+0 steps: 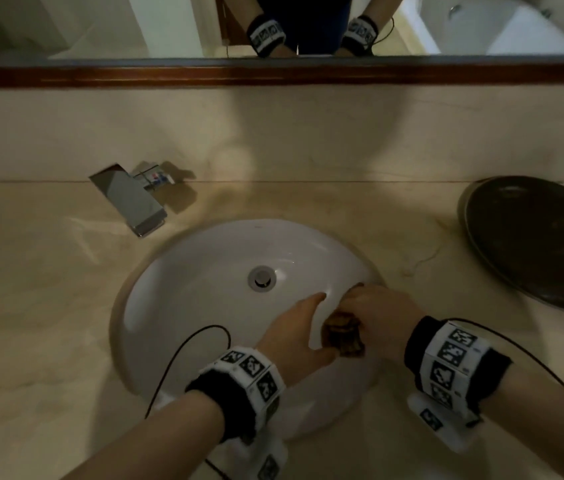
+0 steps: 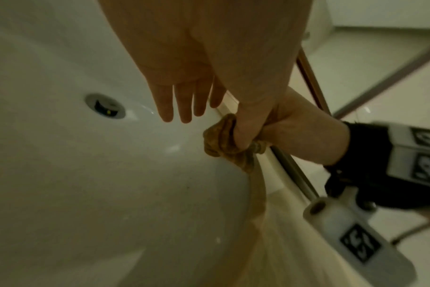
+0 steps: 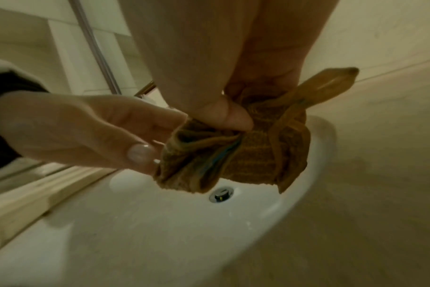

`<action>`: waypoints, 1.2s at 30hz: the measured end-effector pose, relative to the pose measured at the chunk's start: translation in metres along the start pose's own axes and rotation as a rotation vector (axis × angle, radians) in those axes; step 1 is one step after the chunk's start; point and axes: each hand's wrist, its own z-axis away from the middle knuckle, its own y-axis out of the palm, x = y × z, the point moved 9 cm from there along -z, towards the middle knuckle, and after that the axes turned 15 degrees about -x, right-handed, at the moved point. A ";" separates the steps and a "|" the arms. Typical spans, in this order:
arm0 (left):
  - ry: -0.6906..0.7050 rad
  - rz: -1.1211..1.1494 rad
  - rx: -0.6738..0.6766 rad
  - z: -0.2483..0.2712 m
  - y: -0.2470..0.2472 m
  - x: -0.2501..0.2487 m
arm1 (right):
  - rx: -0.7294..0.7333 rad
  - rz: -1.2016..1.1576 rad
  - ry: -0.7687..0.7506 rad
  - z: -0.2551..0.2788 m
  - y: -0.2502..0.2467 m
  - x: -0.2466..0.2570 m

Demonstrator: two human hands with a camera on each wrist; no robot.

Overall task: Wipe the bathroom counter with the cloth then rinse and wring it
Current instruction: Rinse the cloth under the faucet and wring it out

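A brown-orange cloth [image 1: 342,337] is bunched into a wad over the right side of the white sink basin [image 1: 187,289]. My right hand [image 1: 377,313] grips it in a fist, thumb pressed into the folds [image 3: 228,116]. One corner of the cloth [image 3: 331,83] sticks out past the fist. My left hand [image 1: 294,327] is beside it with its four fingers [image 2: 184,108] straight over the basin. Only its thumb [image 2: 243,136] touches the wad's near end. No water runs from the chrome faucet [image 1: 131,199].
The drain [image 1: 261,278] sits in the basin's middle. A dark round tray [image 1: 536,244] lies on the beige counter [image 1: 31,306] at the far right. A wood-framed mirror [image 1: 273,74] runs along the back wall. Cables trail from both wristbands.
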 end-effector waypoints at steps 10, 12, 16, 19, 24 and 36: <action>-0.057 0.243 -0.018 -0.059 0.041 -0.051 | -0.153 0.060 0.133 -0.007 -0.042 -0.056; -0.090 0.274 -0.065 -0.067 0.042 -0.052 | -0.078 0.047 0.158 -0.004 -0.039 -0.065; -0.145 0.223 -0.065 -0.091 0.047 -0.040 | -0.080 -0.091 0.230 -0.027 -0.040 -0.075; -0.210 0.225 -0.127 -0.109 0.039 -0.031 | -0.113 -0.094 0.206 -0.051 -0.043 -0.079; -0.322 0.224 -0.239 -0.128 0.023 -0.014 | -0.158 -0.069 0.135 -0.085 -0.052 -0.073; -0.532 0.151 -0.556 -0.150 -0.082 0.059 | -0.216 0.028 -0.082 -0.197 -0.082 0.014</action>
